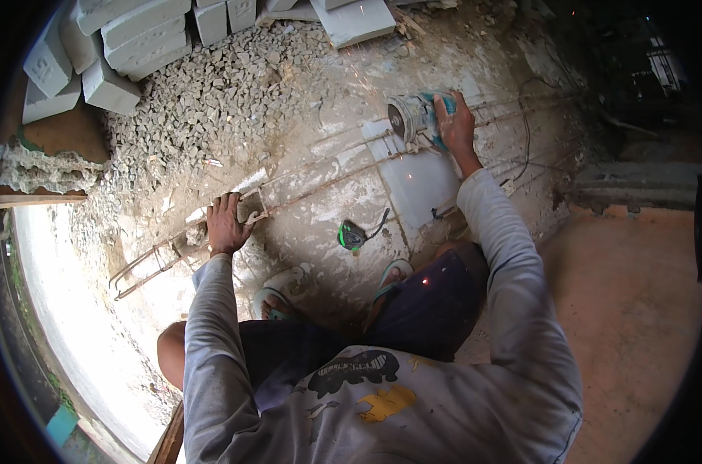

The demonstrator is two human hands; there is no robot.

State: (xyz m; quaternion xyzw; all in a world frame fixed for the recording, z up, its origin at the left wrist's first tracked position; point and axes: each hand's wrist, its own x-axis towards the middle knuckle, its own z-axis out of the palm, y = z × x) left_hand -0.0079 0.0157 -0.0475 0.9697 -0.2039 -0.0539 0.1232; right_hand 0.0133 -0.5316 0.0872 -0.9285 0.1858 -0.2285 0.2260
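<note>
My right hand (457,130) is wrapped around a teal angle grinder (420,116), whose dark disc sits at the long thin steel bars on the ground. Orange sparks show around it. My left hand (227,224) lies on the rebar frame (312,190) farther left, fingers stretched forward and thumb out to the side; what is under the palm is hidden. The frame's bent ends (121,286) are at the far left. Beneath the grinder lies a flat pale sheet (414,185). A black and green tape measure (351,235) rests on the ground between my arms.
Grey gravel (211,100) is heaped beyond the bars. Pale blocks (146,35) are stacked behind it, and a flat block (355,22) lies at the top. A dark cable (526,131) runs right of the grinder. My sandalled feet (272,304) are close by the bars.
</note>
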